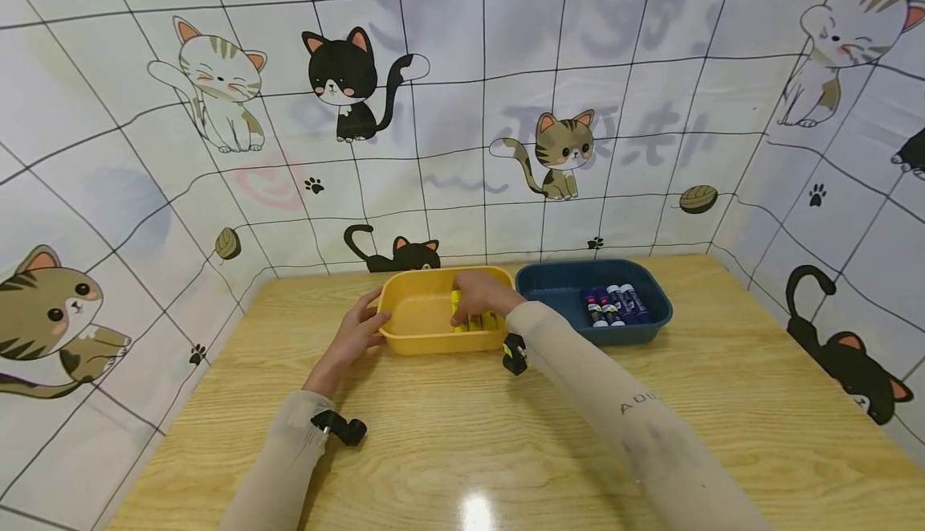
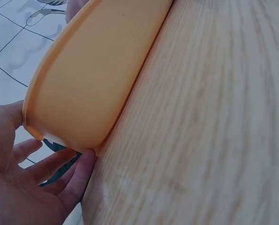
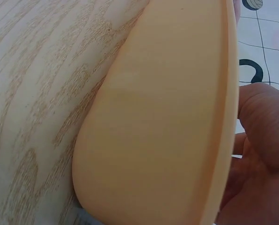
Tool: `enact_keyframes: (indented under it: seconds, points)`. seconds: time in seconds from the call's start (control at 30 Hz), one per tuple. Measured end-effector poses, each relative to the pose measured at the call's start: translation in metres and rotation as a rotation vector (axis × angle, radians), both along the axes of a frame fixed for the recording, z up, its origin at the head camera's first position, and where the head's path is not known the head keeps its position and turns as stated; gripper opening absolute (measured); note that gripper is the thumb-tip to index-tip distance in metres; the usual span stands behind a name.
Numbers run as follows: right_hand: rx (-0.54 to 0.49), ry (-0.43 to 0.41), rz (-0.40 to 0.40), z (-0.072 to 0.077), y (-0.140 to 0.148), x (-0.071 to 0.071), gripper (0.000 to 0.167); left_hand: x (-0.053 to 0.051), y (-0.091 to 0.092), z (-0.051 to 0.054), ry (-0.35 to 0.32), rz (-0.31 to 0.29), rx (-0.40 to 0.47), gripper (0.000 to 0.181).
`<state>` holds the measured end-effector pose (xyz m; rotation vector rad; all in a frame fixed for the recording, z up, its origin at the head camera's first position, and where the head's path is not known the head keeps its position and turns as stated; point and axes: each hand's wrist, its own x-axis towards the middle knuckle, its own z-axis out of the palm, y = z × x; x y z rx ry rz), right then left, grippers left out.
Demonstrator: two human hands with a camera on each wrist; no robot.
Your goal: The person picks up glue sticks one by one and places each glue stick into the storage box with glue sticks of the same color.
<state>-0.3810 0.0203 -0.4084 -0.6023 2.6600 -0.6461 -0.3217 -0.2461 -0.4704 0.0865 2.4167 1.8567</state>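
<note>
In the head view a yellow plastic bin [image 1: 415,345] stands on the table, with several yellow tubes [image 1: 488,321] lying at its right end. My right hand [image 1: 480,296] reaches down into this bin and pinches an upright yellow tube [image 1: 455,306]; its fingertips are partly hidden. At the bin's left end, my left hand [image 1: 359,326] holds the rim and outer wall. The left wrist view has that left hand [image 2: 32,173] with one digit at the rim and other fingers against the wall below. Behind the bin's wall [image 3: 153,117], the right wrist view hides the tubes.
A dark blue bin [image 1: 571,336] stands close to the yellow bin's right side. Several purple tubes with white ends [image 1: 614,306] lie side by side in it. The wooden table [image 1: 433,435] meets a cat-patterned wall covering [image 1: 462,129] behind and at both sides.
</note>
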Motion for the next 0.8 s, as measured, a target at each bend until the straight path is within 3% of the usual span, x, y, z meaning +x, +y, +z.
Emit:
enact_keyframes:
  seconds: [0.13,0.4,0.6,0.8]
  points:
    - [-0.011,-0.033,0.002,0.000,0.001,0.001,0.063,0.000,0.000,0.002,-0.009,-0.003,0.005,0.066]
    - [0.025,-0.053,0.009,-0.001,0.004,0.000,0.052,0.014,0.008,0.026,-0.030,-0.014,0.007,0.065]
    - [-0.003,-0.093,0.013,0.002,0.009,0.000,0.069,0.005,0.005,0.012,-0.019,-0.005,0.015,0.065]
    - [0.009,-0.015,0.064,0.007,0.017,0.002,0.062,0.000,0.001,0.002,-0.001,0.000,0.002,0.066]
